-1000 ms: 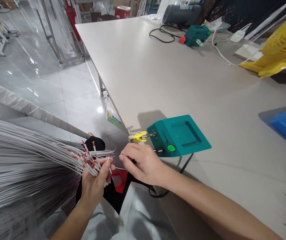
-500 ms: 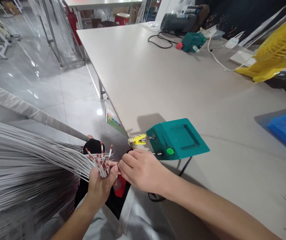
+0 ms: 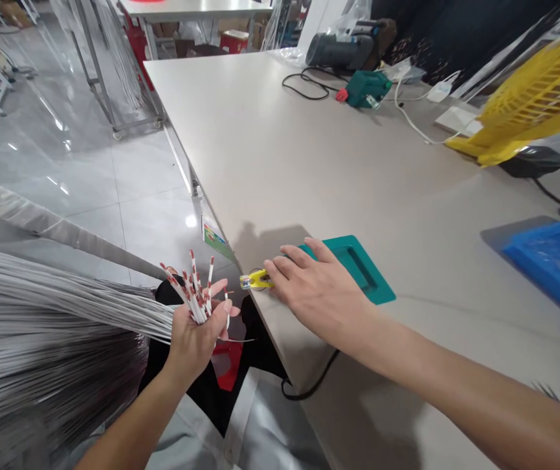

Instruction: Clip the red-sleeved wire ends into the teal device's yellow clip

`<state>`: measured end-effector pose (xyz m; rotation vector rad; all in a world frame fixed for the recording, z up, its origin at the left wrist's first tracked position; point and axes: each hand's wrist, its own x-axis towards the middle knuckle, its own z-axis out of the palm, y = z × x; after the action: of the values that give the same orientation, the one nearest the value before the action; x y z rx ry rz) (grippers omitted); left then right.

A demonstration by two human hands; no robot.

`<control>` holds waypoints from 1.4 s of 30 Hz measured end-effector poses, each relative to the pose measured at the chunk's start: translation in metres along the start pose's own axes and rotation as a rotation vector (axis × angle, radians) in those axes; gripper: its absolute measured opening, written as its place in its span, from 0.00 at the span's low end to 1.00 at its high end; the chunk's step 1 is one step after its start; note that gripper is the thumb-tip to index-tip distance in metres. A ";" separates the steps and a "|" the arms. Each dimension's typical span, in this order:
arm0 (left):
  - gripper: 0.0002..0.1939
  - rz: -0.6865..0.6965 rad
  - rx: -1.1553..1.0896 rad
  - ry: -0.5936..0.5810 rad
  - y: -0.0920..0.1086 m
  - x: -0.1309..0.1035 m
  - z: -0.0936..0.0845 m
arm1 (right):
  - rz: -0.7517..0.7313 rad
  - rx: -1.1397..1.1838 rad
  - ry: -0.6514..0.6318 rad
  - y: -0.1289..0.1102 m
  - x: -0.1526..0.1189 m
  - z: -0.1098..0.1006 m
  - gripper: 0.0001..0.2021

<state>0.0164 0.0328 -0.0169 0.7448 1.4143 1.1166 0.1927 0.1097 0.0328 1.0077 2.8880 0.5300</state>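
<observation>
My left hand (image 3: 196, 333) is wrapped round a bunch of white wires (image 3: 196, 301) with red-marked tips, which point upward. One wire stands apart between its thumb and fingers, with a thin strand sticking out below. My right hand (image 3: 316, 287) lies palm down over the green device (image 3: 375, 281) at the table's edge, fingers spread. It covers much of the device. A yellow clip (image 3: 256, 279) shows just left of its fingertips. Whether the palm touches the device is hidden.
Many long grey-white wires (image 3: 55, 294) hang at the left beside a wrapped rail (image 3: 59, 225). On the table (image 3: 250, 143) are a blue tray (image 3: 559, 261), a yellow fan (image 3: 529, 98), a green box (image 3: 365, 89) and cables. A black cord (image 3: 312, 390) loops near the table's edge.
My right hand has left the wire tips by my left hand and moved right, opening over the green device. My left hand still holds the bunch. The view has shifted slightly.
</observation>
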 end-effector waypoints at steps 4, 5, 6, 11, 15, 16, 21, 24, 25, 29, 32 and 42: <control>0.22 0.004 0.029 0.025 0.005 0.006 0.008 | -0.047 0.135 -0.079 0.009 0.009 -0.001 0.08; 0.22 0.012 0.037 0.025 0.006 0.007 0.010 | -0.062 0.163 -0.099 0.012 0.011 -0.001 0.08; 0.22 0.018 0.044 0.021 0.007 0.007 0.012 | -0.072 0.181 -0.114 0.014 0.012 -0.001 0.08; 0.24 -0.001 0.072 0.031 0.011 0.011 0.021 | -0.075 0.216 -0.107 0.017 0.012 0.000 0.09; 0.25 -0.002 0.066 0.024 0.012 0.014 0.023 | -0.093 0.225 -0.097 0.017 0.011 0.001 0.09; 0.26 -0.001 0.071 0.017 0.013 0.014 0.023 | -0.090 0.220 -0.094 0.017 0.011 0.001 0.09; 0.24 0.008 0.103 0.017 0.011 0.014 0.021 | -0.037 0.206 -0.085 0.016 0.008 0.003 0.11; 0.24 0.022 0.086 0.028 0.009 0.013 0.020 | -0.036 0.221 -0.062 0.013 0.008 0.004 0.24; 0.24 0.023 0.079 0.028 0.009 0.012 0.019 | -0.039 0.226 -0.058 0.013 0.008 0.005 0.26; 0.24 0.016 0.080 0.032 0.009 0.007 0.014 | -0.042 0.244 -0.070 0.014 0.008 0.004 0.27; 0.22 0.012 0.070 0.046 0.009 0.003 0.007 | -0.023 0.264 -0.015 0.013 0.005 0.000 0.28; 0.09 0.095 -0.021 0.053 0.002 -0.017 -0.023 | 0.195 1.089 0.299 -0.055 0.000 -0.002 0.13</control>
<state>-0.0030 0.0135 -0.0101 0.7794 1.4212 1.2308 0.1596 0.0686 0.0160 1.3509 3.3082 -1.1324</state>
